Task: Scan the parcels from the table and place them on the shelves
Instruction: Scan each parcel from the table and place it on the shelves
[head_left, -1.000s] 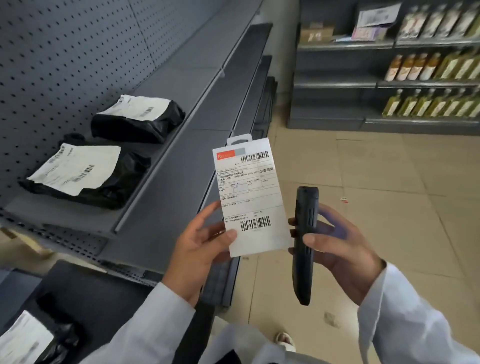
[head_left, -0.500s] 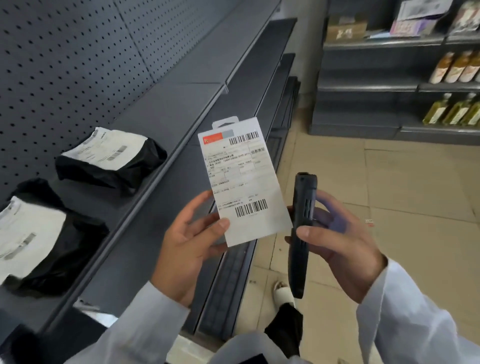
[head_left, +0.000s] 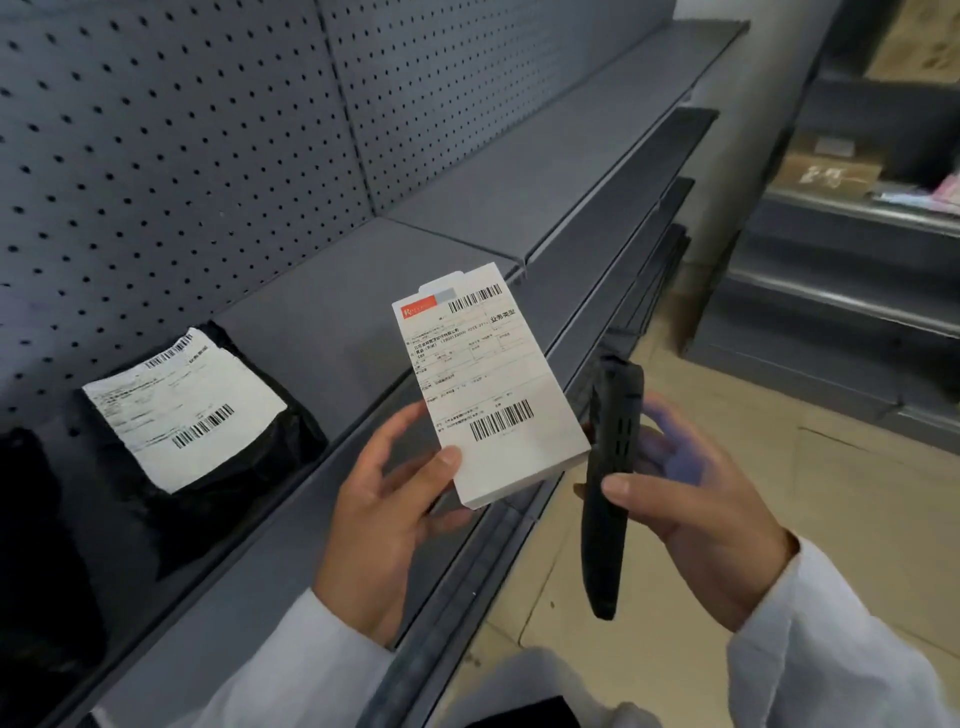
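Beside the grey metal shelf (head_left: 332, 322) with its perforated back panel (head_left: 171, 130), the person's left hand (head_left: 384, 519) holds a flat white rectangular parcel (head_left: 493, 389) upright and tilted slightly right, thumb pressed on the label face near its lower left edge and fingers curled behind it. Its printed shipping label shows one barcode at the top, a second near the bottom, and a red logo at the upper left corner. Just right of the parcel, the right hand (head_left: 691, 499) grips a black handheld scanner (head_left: 610, 483) edge-on, thumb across its near side and fingers wrapped round the far side; the two items stand close but apart. On the shelf to the left lies a black plastic mailer bag (head_left: 218, 447) bearing a white label, with another dark bag (head_left: 31, 545) partly cut off at the frame's left edge. White sleeves (head_left: 831, 660) cover both forearms. A beige tiled floor (head_left: 857, 519) extends to the right, and a second shelving unit (head_left: 852, 291) stands beyond it.
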